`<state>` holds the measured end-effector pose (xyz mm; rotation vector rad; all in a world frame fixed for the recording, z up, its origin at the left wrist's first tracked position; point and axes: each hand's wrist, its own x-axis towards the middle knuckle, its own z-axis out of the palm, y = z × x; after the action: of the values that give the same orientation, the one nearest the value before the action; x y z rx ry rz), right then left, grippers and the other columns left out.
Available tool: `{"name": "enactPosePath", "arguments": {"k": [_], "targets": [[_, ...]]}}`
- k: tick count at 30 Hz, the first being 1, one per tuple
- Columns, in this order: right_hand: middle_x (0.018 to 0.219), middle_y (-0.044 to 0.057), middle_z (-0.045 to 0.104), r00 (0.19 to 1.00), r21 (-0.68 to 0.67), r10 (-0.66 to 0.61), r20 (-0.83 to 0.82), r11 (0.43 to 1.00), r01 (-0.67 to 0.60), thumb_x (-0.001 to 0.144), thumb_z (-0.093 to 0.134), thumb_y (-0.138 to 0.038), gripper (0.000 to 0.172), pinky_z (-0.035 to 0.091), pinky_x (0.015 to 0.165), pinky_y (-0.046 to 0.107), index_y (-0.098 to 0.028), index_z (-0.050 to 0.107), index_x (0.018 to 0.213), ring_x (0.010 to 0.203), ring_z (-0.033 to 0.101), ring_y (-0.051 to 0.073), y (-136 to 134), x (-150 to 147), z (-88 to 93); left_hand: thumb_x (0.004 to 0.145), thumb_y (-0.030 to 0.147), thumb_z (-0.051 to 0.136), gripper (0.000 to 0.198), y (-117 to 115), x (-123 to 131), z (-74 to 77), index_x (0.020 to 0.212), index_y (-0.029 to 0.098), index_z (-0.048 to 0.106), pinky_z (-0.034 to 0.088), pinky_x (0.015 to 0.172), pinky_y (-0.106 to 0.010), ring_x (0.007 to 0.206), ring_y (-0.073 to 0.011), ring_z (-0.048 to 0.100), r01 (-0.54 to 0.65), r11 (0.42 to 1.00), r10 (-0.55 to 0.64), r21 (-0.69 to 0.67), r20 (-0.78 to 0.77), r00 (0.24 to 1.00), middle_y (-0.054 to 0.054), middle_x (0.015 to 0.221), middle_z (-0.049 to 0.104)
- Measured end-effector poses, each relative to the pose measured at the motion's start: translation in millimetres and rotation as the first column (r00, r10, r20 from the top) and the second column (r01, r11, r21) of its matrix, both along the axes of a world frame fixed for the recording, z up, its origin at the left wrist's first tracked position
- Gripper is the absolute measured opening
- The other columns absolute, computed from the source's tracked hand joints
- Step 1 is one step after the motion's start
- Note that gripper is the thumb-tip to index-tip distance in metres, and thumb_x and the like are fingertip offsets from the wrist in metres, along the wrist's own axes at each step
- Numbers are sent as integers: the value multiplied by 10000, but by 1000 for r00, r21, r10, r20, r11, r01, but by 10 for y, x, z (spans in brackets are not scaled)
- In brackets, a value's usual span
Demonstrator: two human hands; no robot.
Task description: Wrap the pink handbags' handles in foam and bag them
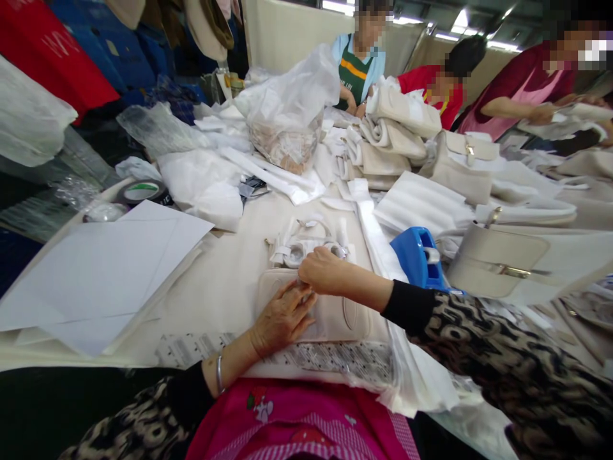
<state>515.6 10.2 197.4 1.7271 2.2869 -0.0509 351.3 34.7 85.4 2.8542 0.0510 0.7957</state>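
Near edge: pink apron (297, 421), soft cloth. Just beyond it a clear printed plastic sleeve (335, 361) lies flat under the work.

Left hand (282, 316) rests flat on a cream bag (330, 313), fingers spread and pressing, nothing pinched. Bag sits centre of the table (225, 281), on the sleeve; smooth leather-like face, rounded corners, oval stitched panel. Right hand (323, 271) at the bag's far edge, fingers curled together on something there; what they pinch, cannot tell. Just beyond, the strap bundle (306, 246) wrapped in white tissue, metal ends showing.

Risks, as judged: bare metal ends could scuff the soft face if dragged across it; the slick sleeve may let the bag slide under the pressing palm; loose tissue could unwind.

Left: stiff white paper sheets (105, 268), flat, sharp-cornered; tape roll (143, 190) past them. Right: blue tape dispenser (421, 259), hard plastic; another cream bag (498, 262) with metal clasp.

Far: crinkled clear sack (287, 115), stacked foam-wrapped bags (393, 137), other people working.
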Motion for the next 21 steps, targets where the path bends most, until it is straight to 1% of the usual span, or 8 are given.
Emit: {"name": "enactPosePath", "arguments": {"k": [2,4,6,8,10,13,17,21], "targets": [[787,127,706,998,18,67,-8,998,-67,817,577,-73,156,390,858,409,-137,707,759,838,645,257,-54,-37,-3,914,267,537,367,-3,1,-2,1242,105,566,398,1108,-504,1258,-274,499,-7,1000,7,11,1,1000,-165,1238,585],[773,112,692,997,63,77,1,995,-77,808,575,-55,154,327,949,456,-138,703,789,850,627,263,-89,-51,-23,910,261,542,364,-2,5,-2,1238,105,570,395,1114,-502,1250,-274,502,-7,1000,7,15,-8,1000,-159,1230,591],[775,97,676,998,129,50,25,990,-53,788,602,-58,148,289,978,465,-132,688,884,847,613,266,-82,-26,-61,905,251,548,388,-1,11,8,1262,99,552,383,1127,-497,1249,-270,501,4,1000,-4,18,-23,1000,-157,1241,589],[788,89,664,999,180,34,40,983,-41,786,641,-101,214,279,974,451,-116,645,999,860,602,272,-22,46,-103,902,245,554,415,-3,14,27,1288,95,530,377,1134,-489,1257,-265,492,15,1000,-14,20,-36,999,-157,1269,579],[792,87,661,997,138,69,35,988,-73,777,703,-188,314,280,956,423,-108,599,1063,896,594,279,77,154,-133,896,256,569,428,-10,11,50,1293,101,527,382,1127,-497,1259,-274,485,8,1000,-8,20,-40,999,-156,1281,575],[832,94,669,987,5,157,-39,988,-157,739,771,-296,438,288,898,379,-113,557,1075,912,587,268,237,332,-142,883,277,592,421,-21,2,76,1275,130,550,395,1106,-513,1233,-288,495,-32,999,32,7,-53,998,-143,1249,592],[821,65,663,975,-84,138,-173,984,-154,778,727,-289,291,269,845,340,-144,553,960,856,577,213,368,509,-147,894,261,569,410,2,3,106,1284,138,549,371,1124,-486,1291,-275,461,-33,999,35,31,-68,997,-134,1294,587],[844,54,672,971,-69,123,-206,988,-140,799,685,-231,197,270,847,349,-164,547,923,883,562,214,341,572,-136,908,229,532,406,4,10,108,1307,154,543,295,1168,-423,1336,-232,444,8,992,-6,130,-15,1000,-103,1388,554]]}}
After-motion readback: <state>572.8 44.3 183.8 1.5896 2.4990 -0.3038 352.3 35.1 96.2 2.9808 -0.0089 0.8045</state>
